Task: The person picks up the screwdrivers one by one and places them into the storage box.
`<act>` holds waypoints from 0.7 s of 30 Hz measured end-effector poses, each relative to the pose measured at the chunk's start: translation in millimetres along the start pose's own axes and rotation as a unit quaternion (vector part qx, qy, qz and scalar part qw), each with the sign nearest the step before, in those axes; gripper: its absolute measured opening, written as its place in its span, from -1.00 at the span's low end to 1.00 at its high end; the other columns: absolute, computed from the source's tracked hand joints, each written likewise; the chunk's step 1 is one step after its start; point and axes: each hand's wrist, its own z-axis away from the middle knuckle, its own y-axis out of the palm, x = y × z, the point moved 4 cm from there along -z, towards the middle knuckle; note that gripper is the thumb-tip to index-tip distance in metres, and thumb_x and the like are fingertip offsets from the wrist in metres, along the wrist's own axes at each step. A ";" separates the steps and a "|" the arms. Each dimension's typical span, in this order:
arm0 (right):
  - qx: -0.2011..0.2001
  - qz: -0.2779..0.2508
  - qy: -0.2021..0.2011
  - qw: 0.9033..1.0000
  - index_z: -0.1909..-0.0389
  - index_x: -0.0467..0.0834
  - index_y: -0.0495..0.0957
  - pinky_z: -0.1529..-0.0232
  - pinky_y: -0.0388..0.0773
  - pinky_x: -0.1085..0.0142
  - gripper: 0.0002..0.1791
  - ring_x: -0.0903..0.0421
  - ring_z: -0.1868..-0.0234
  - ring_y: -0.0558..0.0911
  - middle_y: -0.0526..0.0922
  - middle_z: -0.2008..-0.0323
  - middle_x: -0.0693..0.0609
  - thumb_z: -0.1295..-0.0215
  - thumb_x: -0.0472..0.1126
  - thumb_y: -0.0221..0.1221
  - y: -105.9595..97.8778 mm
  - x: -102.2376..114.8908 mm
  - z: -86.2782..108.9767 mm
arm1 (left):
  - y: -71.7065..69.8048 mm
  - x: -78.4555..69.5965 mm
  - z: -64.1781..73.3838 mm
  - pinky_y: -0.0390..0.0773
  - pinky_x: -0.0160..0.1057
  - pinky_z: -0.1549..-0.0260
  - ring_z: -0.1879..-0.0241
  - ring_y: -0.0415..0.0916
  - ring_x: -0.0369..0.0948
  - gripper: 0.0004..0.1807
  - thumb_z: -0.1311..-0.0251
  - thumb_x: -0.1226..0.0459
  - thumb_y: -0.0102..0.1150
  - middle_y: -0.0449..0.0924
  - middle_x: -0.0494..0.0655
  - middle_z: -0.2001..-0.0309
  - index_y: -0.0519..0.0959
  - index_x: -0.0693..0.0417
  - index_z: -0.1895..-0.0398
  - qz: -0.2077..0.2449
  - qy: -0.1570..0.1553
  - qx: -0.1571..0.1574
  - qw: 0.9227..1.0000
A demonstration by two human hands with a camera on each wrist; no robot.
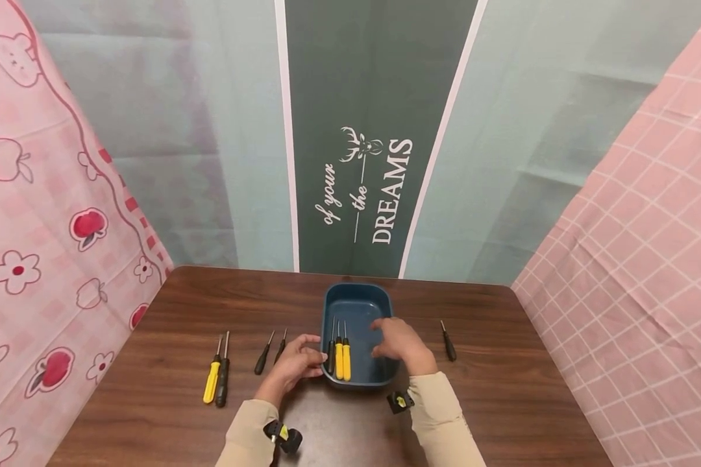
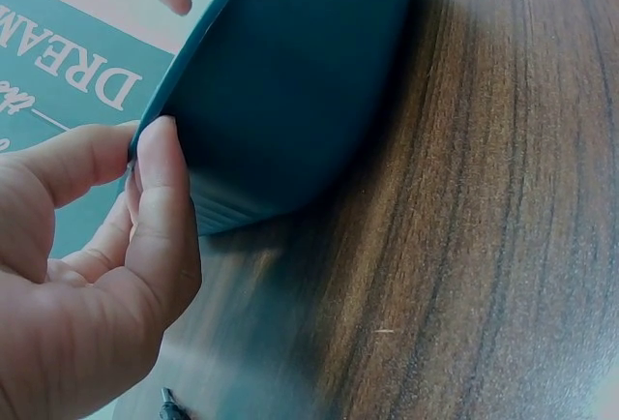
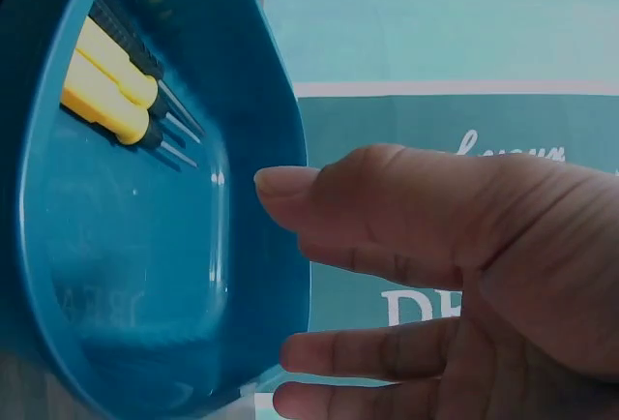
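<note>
A blue rectangular tray [image 1: 362, 305] sits on the table with one black screwdriver [image 1: 330, 357] and two yellow screwdrivers [image 1: 343, 363] lying along its left side. My left hand [image 1: 293, 364] pinches the tray's left rim between thumb and fingers; the left wrist view shows this grip on the tray wall [image 2: 290, 81] closely. Over the right part of the tray is my right hand [image 1: 398, 340], its fingers extended and apart. In the right wrist view nothing lies between that hand's thumb and fingers [image 3: 377, 352], and the screwdrivers' yellow handles [image 3: 106, 101] are beyond it.
To the left on the brown wooden table [image 1: 152, 389] lie a yellow screwdriver [image 1: 211, 384] and a large black screwdriver [image 1: 222, 383] side by side. Two small black screwdrivers, one [image 1: 261, 360] farther left, lie beside my left hand. Another black screwdriver [image 1: 449, 347] is at the right.
</note>
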 end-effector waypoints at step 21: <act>-0.006 -0.060 0.035 0.998 0.01 -0.25 0.54 0.19 0.53 0.08 -0.45 -0.01 0.19 0.54 0.57 0.09 -0.18 0.15 -0.32 0.39 -4.3 -48.8 7.4 | -1.6 3.3 -4.2 0.63 -0.25 0.49 0.52 0.45 -0.19 -0.44 -0.07 0.53 0.13 0.47 0.06 0.39 0.19 0.44 -0.15 0.005 -0.002 0.012 1.000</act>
